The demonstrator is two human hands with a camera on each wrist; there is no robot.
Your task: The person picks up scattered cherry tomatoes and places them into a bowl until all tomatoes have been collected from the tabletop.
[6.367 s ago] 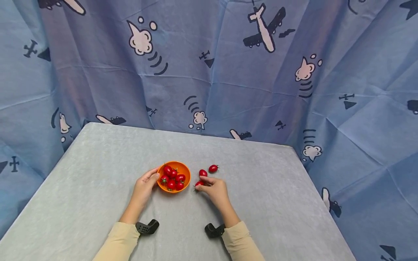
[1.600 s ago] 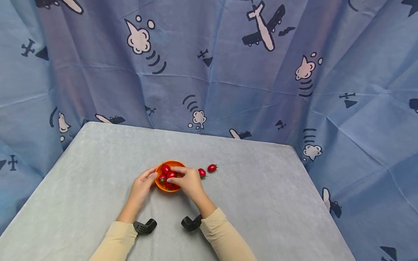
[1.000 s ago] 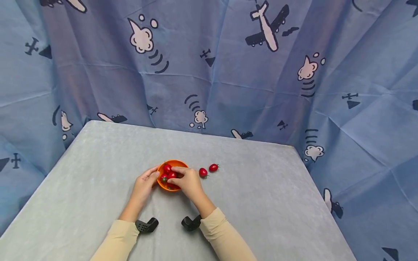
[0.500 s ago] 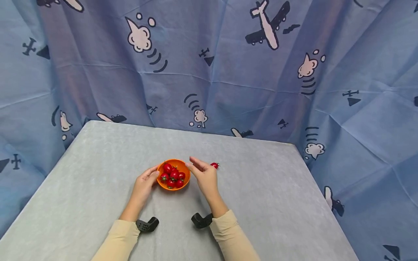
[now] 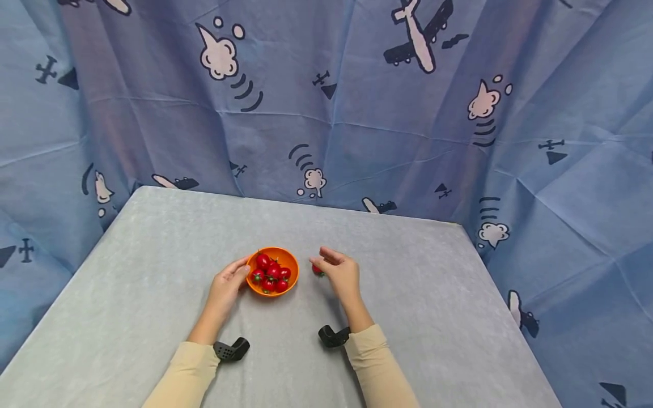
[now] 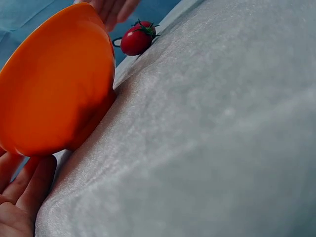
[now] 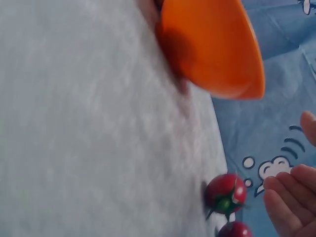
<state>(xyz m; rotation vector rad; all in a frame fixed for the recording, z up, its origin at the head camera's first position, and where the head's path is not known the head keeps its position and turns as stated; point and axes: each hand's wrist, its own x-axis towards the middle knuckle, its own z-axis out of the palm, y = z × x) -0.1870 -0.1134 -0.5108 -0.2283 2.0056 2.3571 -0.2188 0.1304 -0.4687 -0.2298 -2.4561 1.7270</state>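
My left hand (image 5: 224, 289) rests on the grey table (image 5: 127, 272) with its fingers against the left side of the orange bowl (image 5: 285, 259), touching rather than gripping it. The bowl sits near the middle of the table and holds a heap of cherry tomatoes (image 5: 270, 273). My right hand (image 5: 340, 273) hovers just right of the bowl, fingers loose and spread, holding nothing. Under its fingertips lies a loose tomato (image 7: 225, 193), with a second tomato (image 7: 236, 230) just beyond it, both on the cloth to the right of the bowl. I judge I am at the step of reaching for the nearer loose one. The next move calls for lowering thumb and forefinger around it and pinching gently so it does not roll away.
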